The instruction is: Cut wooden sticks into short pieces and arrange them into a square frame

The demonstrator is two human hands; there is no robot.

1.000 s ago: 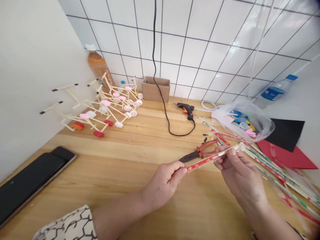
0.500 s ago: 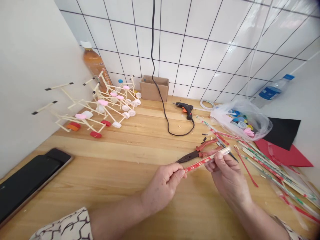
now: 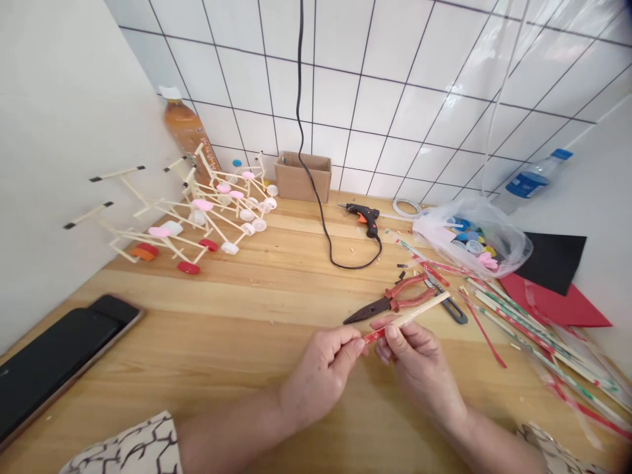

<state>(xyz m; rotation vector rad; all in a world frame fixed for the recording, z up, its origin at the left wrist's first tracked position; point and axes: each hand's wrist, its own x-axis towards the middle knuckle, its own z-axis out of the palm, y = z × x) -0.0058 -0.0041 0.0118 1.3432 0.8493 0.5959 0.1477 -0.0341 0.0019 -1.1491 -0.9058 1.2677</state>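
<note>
My left hand point(image 3: 323, 372) and my right hand point(image 3: 417, 368) both grip a thin stick point(image 3: 409, 318) just above the wooden tabletop point(image 3: 276, 289). The stick is bare and pale towards its far end, with a red printed wrapper at the end near my left fingers. Just beyond the stick lie red-handled long-nose pliers point(image 3: 390, 303). A dark-handled tool point(image 3: 449, 306), partly hidden by the pliers' handle, sits beside them. Loose red strips and striped sticks point(image 3: 533, 326) spread to my right.
A stick model on bottle-cap wheels point(image 3: 197, 217) stands at the back left, near an orange-filled bottle point(image 3: 185, 128). A phone point(image 3: 59, 362) lies front left. A glue gun point(image 3: 363, 218), cardboard box point(image 3: 302, 176), and plastic bag of caps point(image 3: 471, 237) lie behind.
Both hands have moved lower and closer together. The stick's far end now shows bare and pale, not red-wrapped. The dark-handled tool has come into view beside the pliers.
</note>
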